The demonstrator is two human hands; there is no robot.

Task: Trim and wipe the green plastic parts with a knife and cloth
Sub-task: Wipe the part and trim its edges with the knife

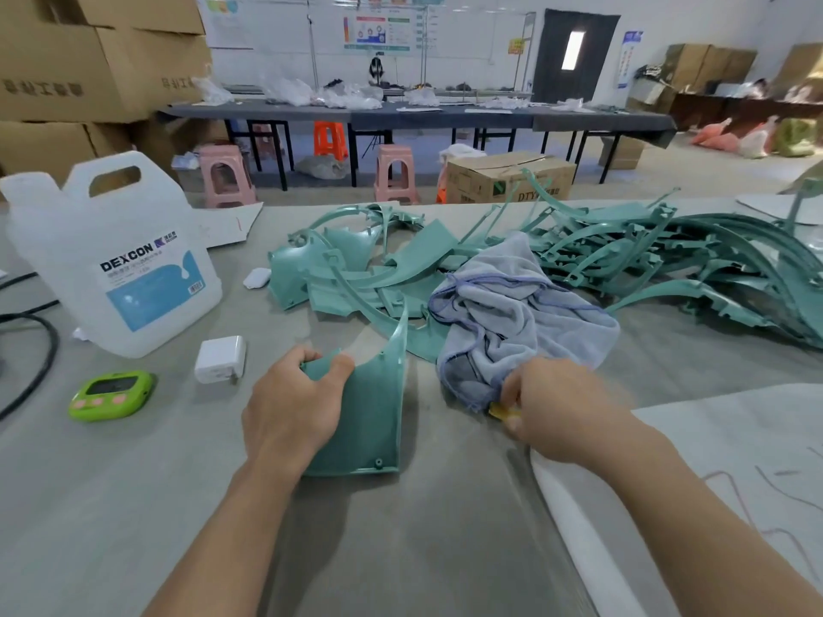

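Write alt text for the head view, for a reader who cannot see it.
The left hand grips a curved green plastic panel on the grey table, while the right hand holds a small yellow object beside a crumpled pale blue cloth. More green parts lie piled behind.

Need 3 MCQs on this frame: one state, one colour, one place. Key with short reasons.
1. The left hand: A) lies flat, empty B) grips a green plastic part C) is out of view
2. The cloth is: A) pale blue B) red C) black
3. The green timer is: A) on the cloth B) in the left hand C) left of the left hand
Key: 1 B, fingers curl over the part's top edge; 2 A, its folds show pale blue; 3 C, it lies apart, left of that hand.
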